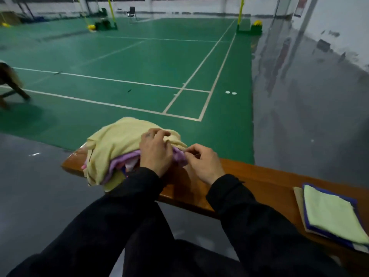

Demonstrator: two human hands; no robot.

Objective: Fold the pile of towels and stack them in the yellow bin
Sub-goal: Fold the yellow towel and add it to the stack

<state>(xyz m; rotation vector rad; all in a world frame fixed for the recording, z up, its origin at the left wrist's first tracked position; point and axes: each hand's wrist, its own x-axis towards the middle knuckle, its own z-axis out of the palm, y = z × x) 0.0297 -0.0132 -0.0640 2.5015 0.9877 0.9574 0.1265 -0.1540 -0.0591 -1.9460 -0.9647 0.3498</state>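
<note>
No text, label, brand, number or sign can be read anywhere in this view. A reddish poster [299,7] hangs on the far right wall, but it is too small and blurred to make out any lettering on it.

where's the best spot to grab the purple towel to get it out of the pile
Probably by its exposed right-hand edge, coming in from the right. The purple towel sits under the yellow towel, which drapes over its top and left, so only that edge sticks out. The right hand already pinches there, while the left hand grips the yellow towel's fold just above.
</note>
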